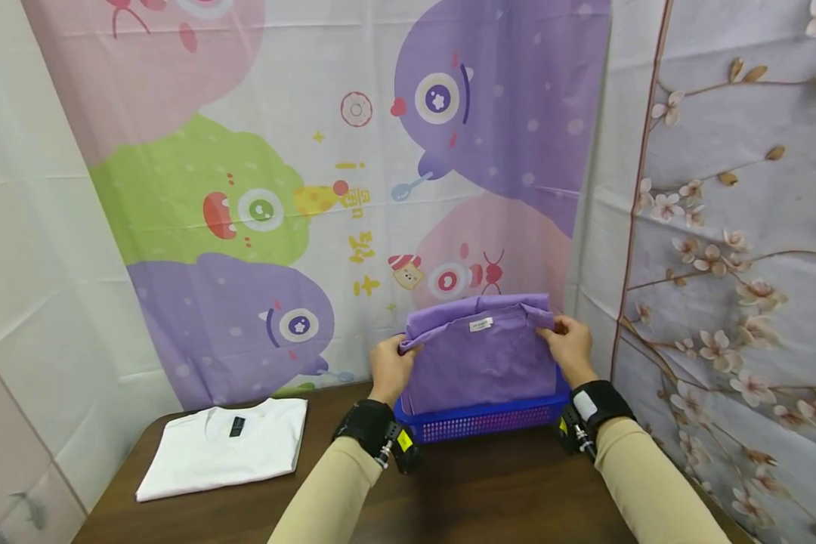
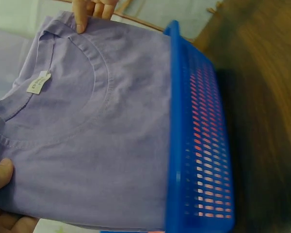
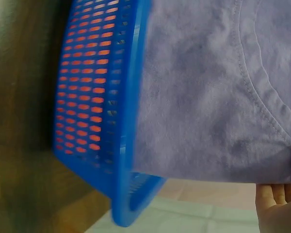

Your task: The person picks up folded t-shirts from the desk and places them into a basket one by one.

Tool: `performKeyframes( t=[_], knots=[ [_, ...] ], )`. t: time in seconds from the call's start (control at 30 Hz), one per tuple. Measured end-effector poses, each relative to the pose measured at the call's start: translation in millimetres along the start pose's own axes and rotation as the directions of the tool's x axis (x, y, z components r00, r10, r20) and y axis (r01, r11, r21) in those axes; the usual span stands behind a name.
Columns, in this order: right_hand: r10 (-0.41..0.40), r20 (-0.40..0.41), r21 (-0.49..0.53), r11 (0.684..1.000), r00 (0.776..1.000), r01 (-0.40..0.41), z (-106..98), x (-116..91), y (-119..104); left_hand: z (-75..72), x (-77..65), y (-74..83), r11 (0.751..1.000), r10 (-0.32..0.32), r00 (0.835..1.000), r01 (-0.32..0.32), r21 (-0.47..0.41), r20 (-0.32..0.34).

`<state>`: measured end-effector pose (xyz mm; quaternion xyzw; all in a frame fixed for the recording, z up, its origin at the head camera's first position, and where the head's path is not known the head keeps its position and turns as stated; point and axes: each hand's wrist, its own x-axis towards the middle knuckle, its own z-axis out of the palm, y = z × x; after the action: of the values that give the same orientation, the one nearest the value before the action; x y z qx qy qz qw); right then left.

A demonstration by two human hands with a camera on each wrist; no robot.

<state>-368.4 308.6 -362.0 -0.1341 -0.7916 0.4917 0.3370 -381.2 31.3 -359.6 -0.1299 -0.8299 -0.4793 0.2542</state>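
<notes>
A folded purple T-shirt (image 1: 479,370) stands upright over the blue basket (image 1: 489,421), its lower edge behind the basket's front rim. My left hand (image 1: 391,369) pinches the shirt's upper left corner, thumb in front and fingers behind. At the upper right corner my right hand (image 1: 570,349) pinches the fabric the same way. The neckline with a white label (image 2: 39,82) faces me in the left wrist view. Through the holes of the basket wall (image 3: 87,87) something pinkish red shows in the right wrist view. The rest of the basket's inside is hidden behind the shirt.
A folded white T-shirt (image 1: 227,447) with a dark neck label lies on the left of the brown wooden table (image 1: 462,491). Behind the table hangs a cartoon-printed curtain (image 1: 279,91). A floral curtain (image 1: 741,227) hangs close on the right.
</notes>
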Motion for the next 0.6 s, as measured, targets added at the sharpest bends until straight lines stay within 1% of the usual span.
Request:
performKeyframes(
  t=[0.13,0.23,0.3,0.4,0.6],
  knots=[
    [-0.005,0.027,-0.074,0.997,1.0,0.007,0,-6,11,5.0,-6.8,-8.2,1.0,-0.001,0.998,0.0,0.027,0.056],
    [0.008,0.047,-0.128,0.992,0.999,-0.002,1,-10,18,7.2,-11.6,-12.3,0.999,-0.032,0.995,0.029,0.029,0.096],
    [0.019,0.053,-0.144,0.99,0.998,-0.012,2,-13,22,8.6,-14.0,-14.2,0.998,-0.051,0.992,0.048,0.032,0.116],
    [0.031,0.052,-0.132,0.991,0.998,-0.024,3,-18,27,10.4,-17.0,-16.1,0.997,-0.078,0.988,0.074,0.035,0.13],
    [0.064,0.066,-0.085,0.995,0.996,-0.058,2,-21,33,12.1,-21.6,-18.6,0.997,-0.075,0.99,0.071,0.034,0.12]
  ],
)
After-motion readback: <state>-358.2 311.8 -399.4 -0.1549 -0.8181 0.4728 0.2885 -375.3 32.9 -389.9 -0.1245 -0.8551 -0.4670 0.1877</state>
